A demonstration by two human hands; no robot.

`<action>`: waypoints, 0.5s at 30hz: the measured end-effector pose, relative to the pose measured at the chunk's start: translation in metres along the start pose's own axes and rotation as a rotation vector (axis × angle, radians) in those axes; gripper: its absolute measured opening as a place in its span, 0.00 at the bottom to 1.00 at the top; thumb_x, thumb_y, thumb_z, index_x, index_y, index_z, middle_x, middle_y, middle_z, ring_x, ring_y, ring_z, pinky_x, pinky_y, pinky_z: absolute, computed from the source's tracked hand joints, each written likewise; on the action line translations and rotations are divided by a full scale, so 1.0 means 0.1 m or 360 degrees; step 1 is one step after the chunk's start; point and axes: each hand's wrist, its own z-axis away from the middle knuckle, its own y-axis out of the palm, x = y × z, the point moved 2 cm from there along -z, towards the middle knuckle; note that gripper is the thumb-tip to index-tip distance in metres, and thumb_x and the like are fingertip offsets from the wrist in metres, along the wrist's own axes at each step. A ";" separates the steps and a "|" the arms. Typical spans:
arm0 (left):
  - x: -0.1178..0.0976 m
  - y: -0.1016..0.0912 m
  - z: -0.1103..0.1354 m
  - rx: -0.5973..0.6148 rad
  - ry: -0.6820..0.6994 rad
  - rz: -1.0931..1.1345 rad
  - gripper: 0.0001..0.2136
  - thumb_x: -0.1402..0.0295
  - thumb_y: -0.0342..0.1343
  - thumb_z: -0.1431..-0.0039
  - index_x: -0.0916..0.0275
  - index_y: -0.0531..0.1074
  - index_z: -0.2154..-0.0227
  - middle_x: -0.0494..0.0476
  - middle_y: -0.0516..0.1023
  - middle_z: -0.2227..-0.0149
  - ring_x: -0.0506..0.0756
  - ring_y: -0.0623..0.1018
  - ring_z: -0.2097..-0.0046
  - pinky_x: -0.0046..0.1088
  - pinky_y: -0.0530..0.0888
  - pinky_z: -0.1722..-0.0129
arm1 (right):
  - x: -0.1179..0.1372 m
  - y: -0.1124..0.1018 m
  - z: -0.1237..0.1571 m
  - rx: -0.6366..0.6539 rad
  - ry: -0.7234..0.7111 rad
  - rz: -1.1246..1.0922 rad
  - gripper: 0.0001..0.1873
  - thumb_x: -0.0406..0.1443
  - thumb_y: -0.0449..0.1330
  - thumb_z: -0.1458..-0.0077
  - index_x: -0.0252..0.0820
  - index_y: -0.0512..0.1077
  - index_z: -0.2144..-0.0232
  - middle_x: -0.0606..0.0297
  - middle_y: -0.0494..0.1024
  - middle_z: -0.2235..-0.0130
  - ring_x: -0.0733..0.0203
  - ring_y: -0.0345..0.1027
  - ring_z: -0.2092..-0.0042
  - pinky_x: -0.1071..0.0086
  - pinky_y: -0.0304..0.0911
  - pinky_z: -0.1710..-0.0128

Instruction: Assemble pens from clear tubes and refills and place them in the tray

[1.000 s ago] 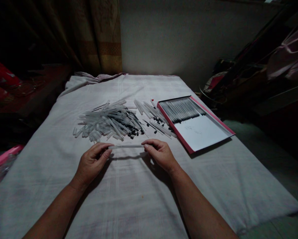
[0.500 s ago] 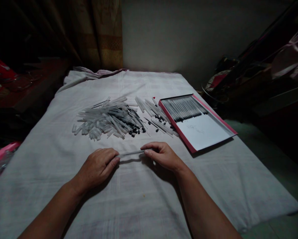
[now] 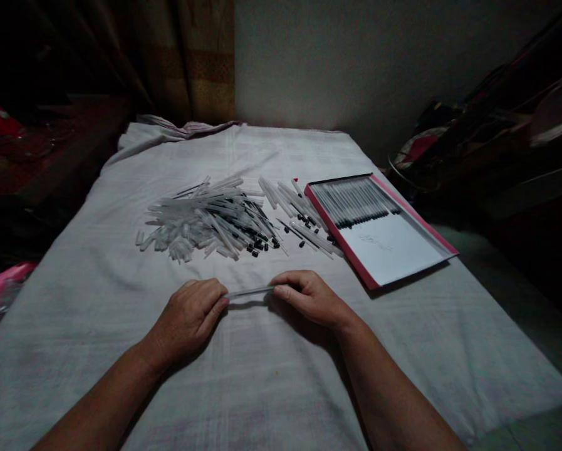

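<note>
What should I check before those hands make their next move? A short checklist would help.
1. Left hand gripping one end of the slim tube: ok.
2. Right hand gripping the other end: ok.
3. Both tube ends properly finished: cannot tell; the fingers cover them.
4. Red-edged tray open side up: ok.
5. Row of pens in the tray lying side by side, dark ends toward the person: ok.
6. Loose pile sorted: not ok; clear tubes and small black pieces lie mixed.
</note>
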 end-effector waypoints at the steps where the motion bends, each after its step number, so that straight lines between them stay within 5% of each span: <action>1: 0.00 0.00 0.00 0.0012 -0.0002 0.0001 0.15 0.64 0.42 0.29 0.60 0.68 0.70 0.51 0.72 0.73 0.54 0.70 0.71 0.31 0.64 0.67 | 0.00 0.00 0.00 0.0009 -0.0004 0.0005 0.11 0.38 0.59 0.44 0.38 0.79 0.67 0.63 0.82 0.68 0.60 0.74 0.65 0.70 0.67 0.62; 6: 0.03 0.01 -0.01 0.0010 -0.0068 0.0089 0.15 0.62 0.43 0.30 0.60 0.69 0.70 0.52 0.73 0.73 0.54 0.71 0.70 0.30 0.65 0.68 | 0.02 0.01 -0.01 -0.0010 -0.0005 0.0088 0.10 0.37 0.58 0.43 0.38 0.79 0.67 0.64 0.81 0.68 0.60 0.73 0.65 0.70 0.66 0.62; 11: 0.13 -0.03 -0.06 -0.0128 -0.0387 0.0543 0.15 0.59 0.45 0.32 0.59 0.70 0.71 0.51 0.73 0.74 0.52 0.74 0.72 0.27 0.69 0.70 | 0.07 0.05 -0.01 -0.0091 -0.0141 0.0317 0.10 0.36 0.56 0.40 0.40 0.76 0.67 0.67 0.77 0.71 0.62 0.71 0.67 0.71 0.64 0.64; 15: 0.20 -0.03 -0.06 -0.0223 -0.0708 0.0951 0.16 0.54 0.48 0.36 0.60 0.72 0.66 0.51 0.74 0.76 0.52 0.74 0.74 0.26 0.71 0.74 | 0.14 -0.03 0.02 -0.0447 -0.0402 0.0450 0.10 0.36 0.56 0.41 0.41 0.77 0.68 0.62 0.78 0.68 0.60 0.72 0.64 0.68 0.66 0.62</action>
